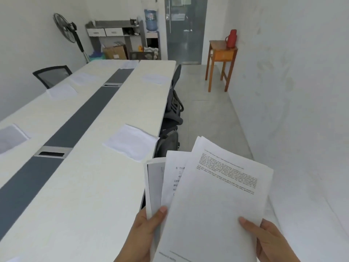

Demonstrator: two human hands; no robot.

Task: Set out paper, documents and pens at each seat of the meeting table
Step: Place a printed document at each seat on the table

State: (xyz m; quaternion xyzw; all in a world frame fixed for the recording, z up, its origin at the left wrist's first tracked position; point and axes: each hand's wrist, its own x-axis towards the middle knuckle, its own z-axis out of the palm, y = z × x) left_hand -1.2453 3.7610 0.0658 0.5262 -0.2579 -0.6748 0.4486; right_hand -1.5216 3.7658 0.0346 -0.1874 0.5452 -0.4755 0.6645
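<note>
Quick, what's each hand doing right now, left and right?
Left hand: grips the fanned documents at their lower left, thumb on top.
Right hand: grips the top sheet's lower right edge, thumb on top.

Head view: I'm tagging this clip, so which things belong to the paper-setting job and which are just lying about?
Job: documents, held by left hand and right hand; paper stacks at the seats; table.
Lying about: fan; red flask; side table; water bottle; cardboard box.
</note>
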